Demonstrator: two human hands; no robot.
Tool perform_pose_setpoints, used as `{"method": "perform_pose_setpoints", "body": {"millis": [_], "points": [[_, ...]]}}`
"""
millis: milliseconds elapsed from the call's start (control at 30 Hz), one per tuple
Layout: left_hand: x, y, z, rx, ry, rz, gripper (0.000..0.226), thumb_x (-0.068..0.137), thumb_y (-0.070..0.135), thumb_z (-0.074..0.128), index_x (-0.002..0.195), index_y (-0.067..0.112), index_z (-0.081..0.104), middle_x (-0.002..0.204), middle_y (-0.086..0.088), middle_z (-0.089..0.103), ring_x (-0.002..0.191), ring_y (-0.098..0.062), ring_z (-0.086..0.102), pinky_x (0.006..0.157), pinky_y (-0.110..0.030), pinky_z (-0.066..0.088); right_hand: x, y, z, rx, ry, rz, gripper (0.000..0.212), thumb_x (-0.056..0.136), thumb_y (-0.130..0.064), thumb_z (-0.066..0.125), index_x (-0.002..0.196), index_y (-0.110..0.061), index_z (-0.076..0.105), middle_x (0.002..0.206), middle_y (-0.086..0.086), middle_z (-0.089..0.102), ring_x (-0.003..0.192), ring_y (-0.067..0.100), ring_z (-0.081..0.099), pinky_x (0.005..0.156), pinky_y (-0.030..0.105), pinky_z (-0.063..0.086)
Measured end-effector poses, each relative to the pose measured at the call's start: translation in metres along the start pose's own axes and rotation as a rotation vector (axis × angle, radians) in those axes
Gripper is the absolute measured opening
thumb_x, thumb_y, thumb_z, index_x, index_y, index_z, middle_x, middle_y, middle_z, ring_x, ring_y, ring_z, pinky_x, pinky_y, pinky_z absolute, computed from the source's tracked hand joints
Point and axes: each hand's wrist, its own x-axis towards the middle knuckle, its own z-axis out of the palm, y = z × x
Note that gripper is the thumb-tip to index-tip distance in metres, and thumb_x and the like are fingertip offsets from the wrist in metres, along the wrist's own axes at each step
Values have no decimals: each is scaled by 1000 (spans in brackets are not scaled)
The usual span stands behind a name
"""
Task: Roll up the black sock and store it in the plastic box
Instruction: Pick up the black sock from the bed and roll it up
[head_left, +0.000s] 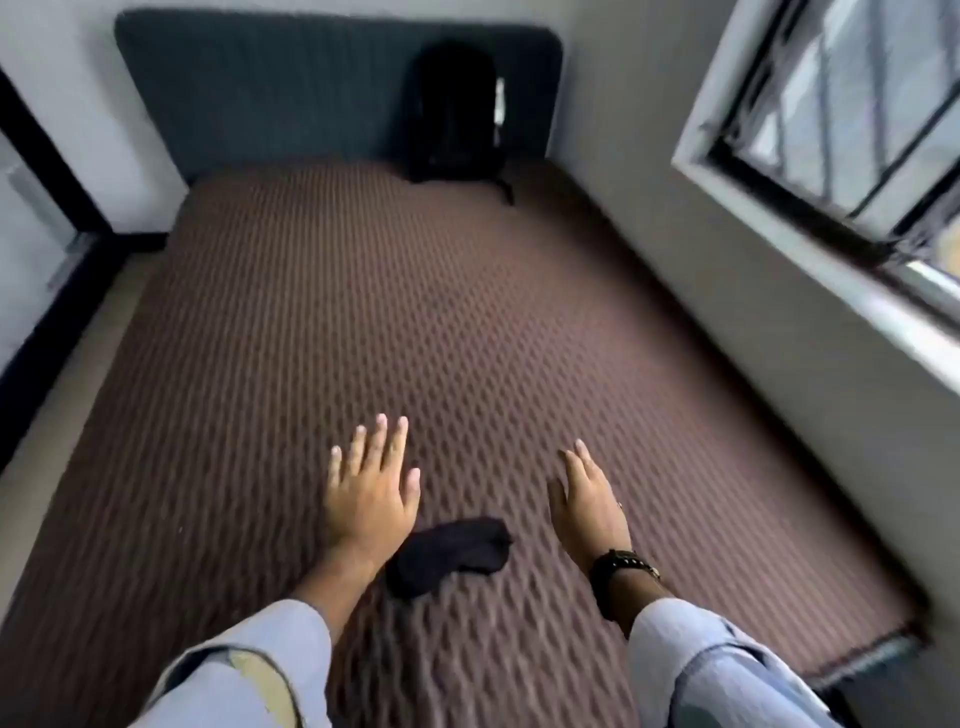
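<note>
A black sock (449, 556) lies crumpled on the brown quilted mattress (415, 322), near its front edge and between my two forearms. My left hand (371, 491) hovers flat with fingers spread, just beyond and left of the sock, holding nothing. My right hand (589, 506) is held edge-on to the right of the sock, fingers extended and empty; a dark watch sits on its wrist. No plastic box is in view.
A black backpack (457, 111) leans against the dark headboard (260, 88) at the far end. A grey wall with a window (852, 130) runs along the right side. Floor (57, 405) shows to the left of the mattress.
</note>
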Motion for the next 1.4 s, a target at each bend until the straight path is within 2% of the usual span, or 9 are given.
{"method": "perform_pose_setpoints", "body": {"millis": [200, 333, 467, 533, 667, 833, 1033, 1133, 1400], "points": [[-29, -62, 126, -289, -560, -527, 58, 101, 40, 42, 157, 28, 37, 148, -5, 59, 135, -29, 56, 108, -44, 48, 29, 29, 133, 41, -391, 145, 48, 98, -23, 53, 144, -10, 46, 144, 15, 52, 132, 32, 50, 107, 37, 41], [-44, -74, 177, -496, -609, -694, 55, 93, 43, 64, 141, 17, 57, 119, -3, 77, 116, -27, 69, 99, -37, 54, 41, 51, 181, 28, -498, 186, 45, 95, -25, 62, 135, -8, 52, 131, 17, 59, 118, 35, 58, 95, 34, 45], [-46, -66, 202, -750, -597, -874, 55, 83, 26, 81, 132, 10, 62, 82, 4, 70, 63, -17, 73, 58, -30, 63, 49, 64, 200, 60, -480, 259, 39, 90, -17, 69, 126, -8, 57, 122, 15, 65, 111, 34, 62, 87, 33, 47], [-42, -64, 206, -774, -587, -862, 55, 85, 16, 80, 135, 4, 62, 75, 8, 66, 58, -11, 71, 51, -22, 60, 54, 66, 199, 52, -487, 242, 30, 89, -15, 68, 118, -8, 63, 115, 13, 70, 105, 32, 65, 81, 30, 46], [-26, -63, 189, -679, -343, -656, 28, 87, 15, 77, 113, 8, 71, 83, 1, 72, 78, -20, 74, 74, -34, 62, 60, 57, 179, 223, -313, 102, 16, 86, -2, 65, 100, -11, 68, 95, 7, 71, 87, 28, 67, 75, 34, 52], [-22, -57, 170, -606, -31, -283, 34, 75, -22, 62, 86, 8, 73, 105, -4, 63, 97, -15, 65, 93, -27, 52, 53, 57, 170, 191, -117, -187, 38, 75, 17, 57, 98, -12, 65, 103, 0, 58, 90, 15, 55, 77, 23, 44], [-54, -55, 187, -551, -136, -315, 33, 79, -22, 56, 77, 7, 74, 119, -8, 69, 117, -21, 66, 98, -21, 43, 7, 89, 207, -157, -399, -263, 52, 95, -52, 50, 145, -40, 43, 151, -18, 42, 141, 11, 41, 113, 36, 37], [-58, -50, 191, -561, -154, -316, 33, 78, -22, 56, 78, 5, 74, 116, -7, 70, 117, -19, 65, 93, -14, 39, -12, 87, 214, -244, -230, -403, 60, 91, -14, 59, 147, -28, 44, 162, 10, 32, 150, 35, 27, 115, 57, 33], [-45, -16, 182, -565, -152, -135, 35, 82, -13, 58, 87, 16, 76, 122, 1, 67, 119, -13, 63, 97, -19, 44, -43, 47, 244, -377, -385, -306, 63, 92, -46, 50, 151, -32, 35, 168, 16, 8, 154, 40, 1, 114, 74, -5]]}}
